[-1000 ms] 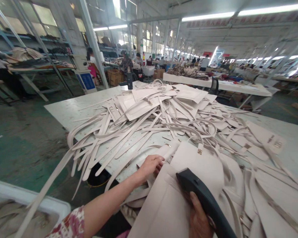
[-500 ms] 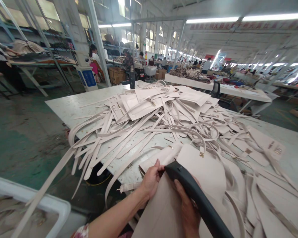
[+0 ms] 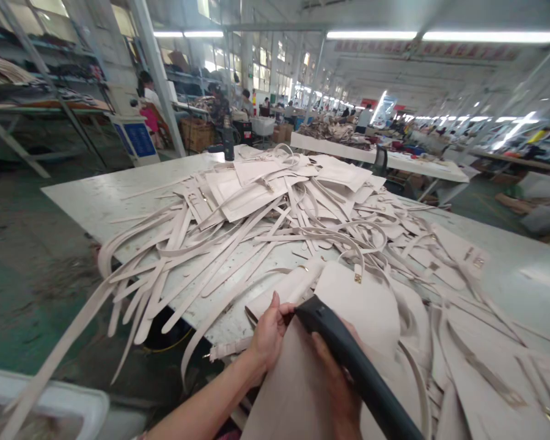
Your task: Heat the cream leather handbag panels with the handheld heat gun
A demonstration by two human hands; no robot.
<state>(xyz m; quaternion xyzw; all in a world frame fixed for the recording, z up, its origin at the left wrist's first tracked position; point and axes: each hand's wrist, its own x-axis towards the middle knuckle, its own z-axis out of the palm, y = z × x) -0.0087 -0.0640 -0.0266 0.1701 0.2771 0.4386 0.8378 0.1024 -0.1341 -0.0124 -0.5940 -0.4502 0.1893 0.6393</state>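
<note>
My left hand [image 3: 269,333] is closed, its thumb and fingers pinching the upper edge of a beige leather piece [image 3: 291,385]. The tip of a long black tool [image 3: 348,354] touches that edge beside my left fingertips. Wrapped round the tool from below is my right hand [image 3: 337,385], partly hidden by it. Just beyond the tool lies a beige flap [image 3: 360,299] with a small gold fitting [image 3: 358,278]. A large heap of beige straps and bag parts [image 3: 256,198] covers the middle of the white table [image 3: 87,189].
Straps hang over the table's left edge. A white bin [image 3: 73,391] stands at the lower left. More beige pieces [image 3: 486,360] lie at the right. A dark upright tool [image 3: 228,140] stands at the table's far edge. People and other tables are further back.
The whole view has turned slightly to the right, so table and heap appear shifted left. Both hands keep their hold, with the tool's tip still at the leather's edge.
</note>
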